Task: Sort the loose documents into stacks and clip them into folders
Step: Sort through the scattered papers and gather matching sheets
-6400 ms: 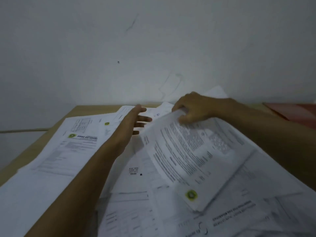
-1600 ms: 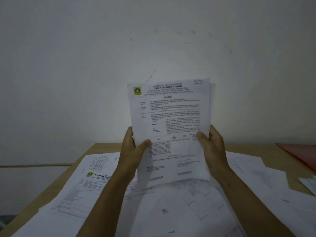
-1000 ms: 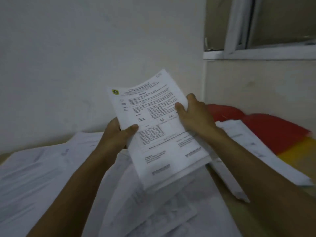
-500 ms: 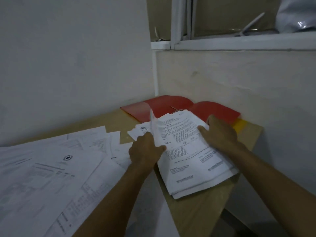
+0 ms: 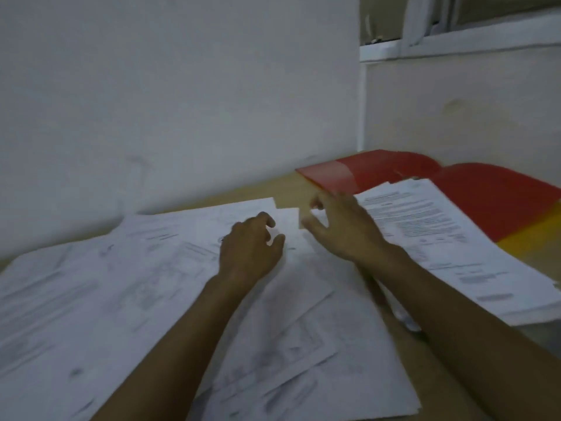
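Loose printed documents point(image 5: 127, 287) lie spread in overlapping layers over the wooden table point(image 5: 285, 186). A neater stack of printed sheets point(image 5: 449, 238) rests at the right, its far end on an open red folder point(image 5: 373, 171). My left hand point(image 5: 252, 247) hovers over the loose sheets with fingers loosely curled, holding nothing. Beside it, my right hand point(image 5: 340, 226) is above the gap between the loose sheets and the stack, fingers relaxed and empty. The frame is blurred by motion.
A yellow folder point(image 5: 534, 238) pokes out under the red one at the far right. White walls meet in a corner behind the folders, with a window frame point(image 5: 455, 34) above. The table's right edge lies under the stack.
Both hands held a sheaf upright, carried it right and laid it on the stack by the red folder. They have now let go and moved left over the loose sheets.
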